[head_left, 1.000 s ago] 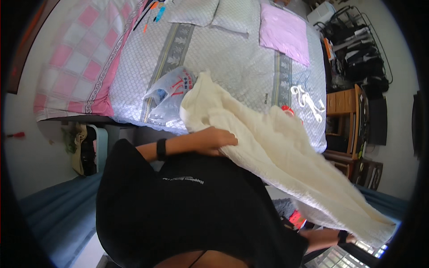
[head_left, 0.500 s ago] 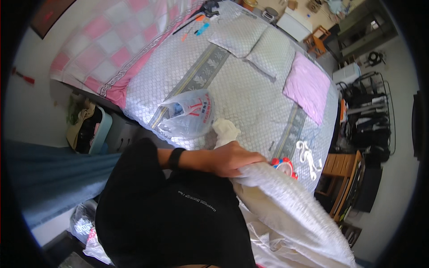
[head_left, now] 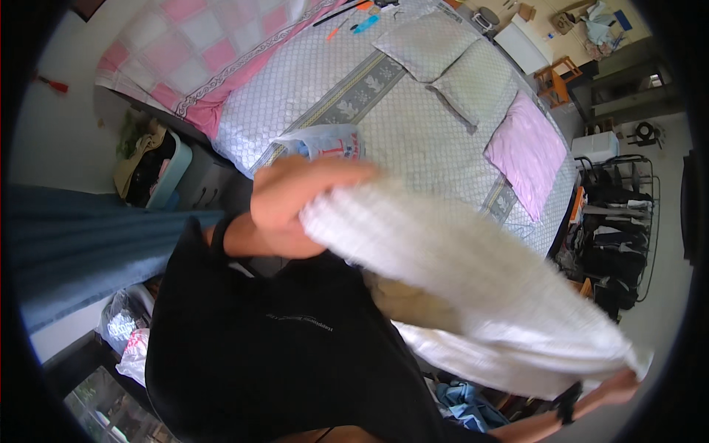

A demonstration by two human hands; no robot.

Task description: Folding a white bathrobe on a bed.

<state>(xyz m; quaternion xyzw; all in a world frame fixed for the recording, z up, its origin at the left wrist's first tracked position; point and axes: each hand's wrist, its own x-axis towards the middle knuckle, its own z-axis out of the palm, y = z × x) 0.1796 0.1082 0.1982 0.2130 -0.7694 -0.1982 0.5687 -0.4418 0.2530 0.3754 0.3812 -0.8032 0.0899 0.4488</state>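
A large white cloth (head_left: 473, 266), sack-like and smeared by motion, is stretched out in front of my body. At its left end, my left hand (head_left: 292, 199) is closed on the edge, above the near side of the bed. My right hand (head_left: 619, 387) grips the opposite end, far out at the lower right. Between them the cloth sags, with a beige fold (head_left: 417, 299) showing on its underside. Just beyond my left hand, a clear plastic bag (head_left: 325, 139) with red print lies on the bed, partly hidden.
Two pale pillows (head_left: 428, 46) and a pink pillow (head_left: 524, 148) lie on the quilted bed (head_left: 325, 74). A light-blue bin (head_left: 173, 170) stands at the left. A rack of clothes (head_left: 613, 244) is at the right. Plastic bags (head_left: 122, 325) sit at the lower left.
My left hand has moved left and up with the cloth's edge. My right hand has come into view, and the cloth is spread wider, covering the red toy-like thing and white cord on the bed.
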